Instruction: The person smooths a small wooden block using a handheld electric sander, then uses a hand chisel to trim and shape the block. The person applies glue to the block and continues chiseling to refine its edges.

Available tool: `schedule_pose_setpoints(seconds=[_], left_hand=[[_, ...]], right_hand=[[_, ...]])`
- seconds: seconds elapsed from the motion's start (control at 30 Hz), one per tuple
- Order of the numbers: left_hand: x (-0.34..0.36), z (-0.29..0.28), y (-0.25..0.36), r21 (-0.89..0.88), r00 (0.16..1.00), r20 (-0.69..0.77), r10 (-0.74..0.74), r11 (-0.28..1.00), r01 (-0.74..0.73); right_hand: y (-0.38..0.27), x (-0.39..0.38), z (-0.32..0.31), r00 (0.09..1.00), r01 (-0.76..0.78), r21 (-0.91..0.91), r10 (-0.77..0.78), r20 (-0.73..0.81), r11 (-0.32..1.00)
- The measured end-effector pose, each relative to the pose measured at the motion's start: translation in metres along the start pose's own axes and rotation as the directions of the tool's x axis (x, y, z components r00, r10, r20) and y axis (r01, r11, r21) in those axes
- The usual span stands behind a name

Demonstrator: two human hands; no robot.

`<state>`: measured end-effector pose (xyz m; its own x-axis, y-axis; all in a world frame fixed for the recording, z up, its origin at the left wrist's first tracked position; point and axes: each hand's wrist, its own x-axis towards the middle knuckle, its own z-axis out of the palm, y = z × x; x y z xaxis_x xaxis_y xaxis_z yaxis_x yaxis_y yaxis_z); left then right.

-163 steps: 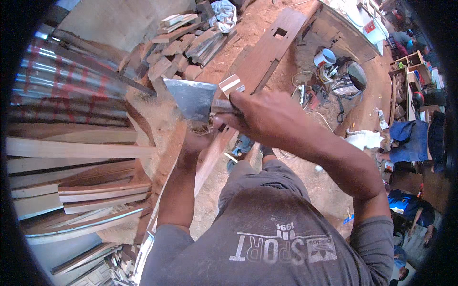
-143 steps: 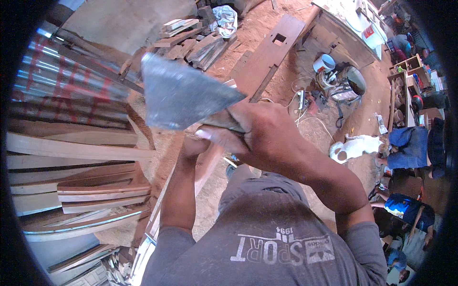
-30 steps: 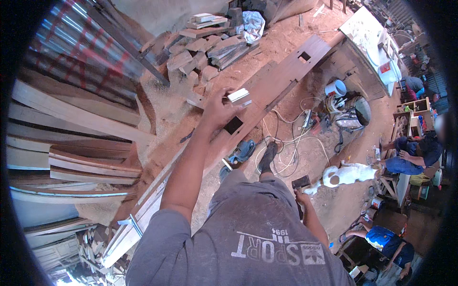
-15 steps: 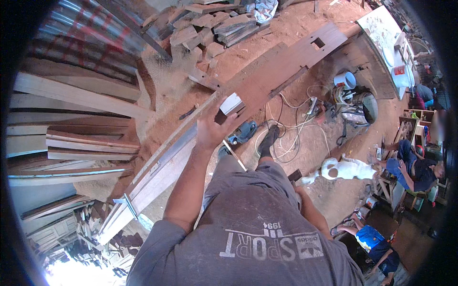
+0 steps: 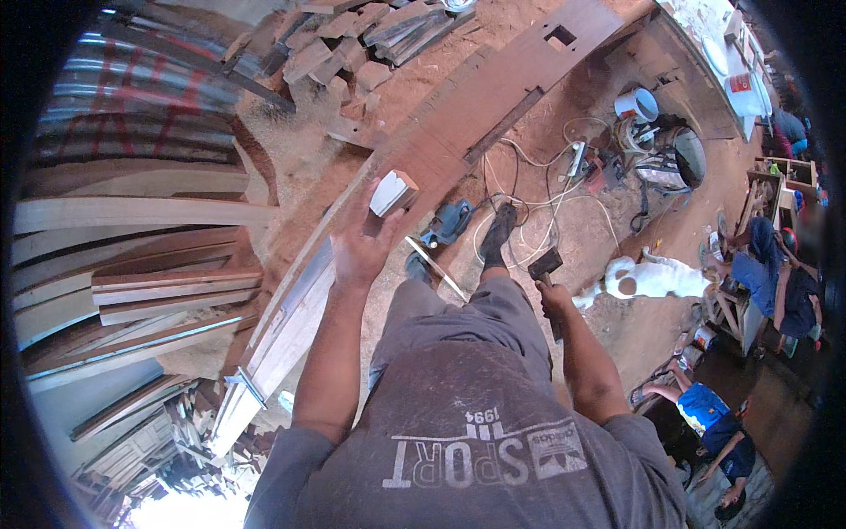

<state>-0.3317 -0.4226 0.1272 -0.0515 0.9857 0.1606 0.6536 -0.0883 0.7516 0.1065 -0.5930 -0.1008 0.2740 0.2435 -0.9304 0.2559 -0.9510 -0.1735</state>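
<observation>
block [image 5: 392,194] seemingly on plank [image 5: 480,97] | timbers [image 5: 176,284] left | bucket [image 5: 636,105] right

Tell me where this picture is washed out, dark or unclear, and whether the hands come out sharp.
Head view: white glare at the lower left swallows detail beside the scrap wood; black surrounds the round image; people near the right rim are hard to make out; the left hand by the pale block and the right hand gripping the dark tool look fairly sharp.

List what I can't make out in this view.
All in the head view:
Middle of the dark-headed tool's handle: covered by the right hand.
Long board behind the white-faced block: hidden by the block.
Wood pile's far end: cut off by the top edge.
</observation>
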Motion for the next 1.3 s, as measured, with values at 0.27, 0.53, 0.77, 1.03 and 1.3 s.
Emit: schedule_pose_setpoints(seconds=[0.27, 0.53, 0.77, 1.03, 1.3], left_hand=[[-0.002, 0.0, 0.008, 0.116, 1.0, -0.02, 0.019, 0.993, -0.016], [-0.002, 0.005, 0.0, 0.075, 0.993, -0.053, 0.102, 0.992, -0.097], [-0.01, 0.011, -0.002, 0.07, 0.998, -0.063, 0.016, 0.997, -0.012], [-0.015, 0.016, -0.011, 0.013, 0.994, -0.106, 0.005, 1.0, -0.004], [-0.017, 0.012, 0.0, -0.219, 0.956, -0.06, -0.289, 0.938, 0.269]], right_hand=[[0.022, 0.021, -0.014, 1.0, -0.014, -0.08, 0.015, 0.008, 0.997], [0.024, 0.019, -0.037, 0.999, -0.022, -0.266, 0.011, -0.042, 0.964], [-0.028, -0.052, -0.048, 0.971, 0.158, -0.234, -0.195, -0.141, 0.959], [-0.174, -0.195, -0.015, 0.691, 0.708, 0.141, -0.72, 0.064, 0.692], [-0.347, -0.283, 0.082, 0.523, 0.852, -0.027, -0.845, 0.113, 0.524]])
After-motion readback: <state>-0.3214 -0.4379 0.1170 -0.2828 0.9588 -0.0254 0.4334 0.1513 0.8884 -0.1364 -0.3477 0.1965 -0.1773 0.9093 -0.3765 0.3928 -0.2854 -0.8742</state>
